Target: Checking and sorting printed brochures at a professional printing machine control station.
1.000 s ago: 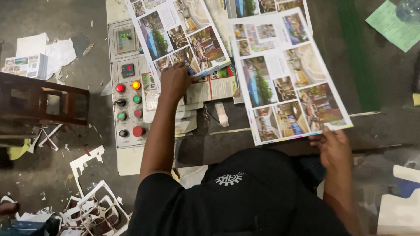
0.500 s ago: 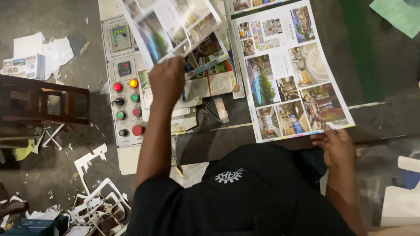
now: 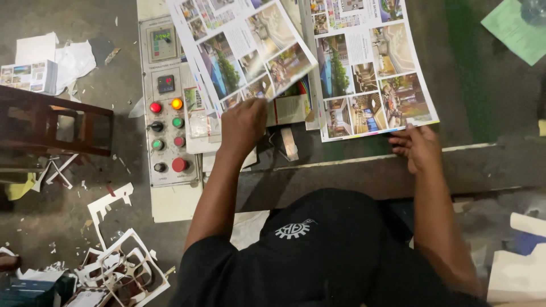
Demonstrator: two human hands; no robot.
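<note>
The left hand (image 3: 243, 126) has its grip closed on the lower edge of a printed sheet (image 3: 244, 48), which is lifted and tilted above the control panel (image 3: 166, 102). The right hand (image 3: 420, 149) lies with fingers spread, holding nothing, fingertips pressing the near edge of the stack (image 3: 372, 68) of matching sheets on the dark surface (image 3: 489, 113).

Hazards at this point:

- The lifted sheet is held at one edge only. It is likely to sag or crease, and a tight pinch could leave a fold mark.
- The sheet hangs over the panel's coloured buttons (image 3: 170, 133). A drooping corner or the left wrist could brush one.
- The stack is steadied at one edge only. A sideways pull on the top sheets could skew it.
- Paper offcuts (image 3: 122, 261) litter the floor beside the person; these are a slip risk.
</note>
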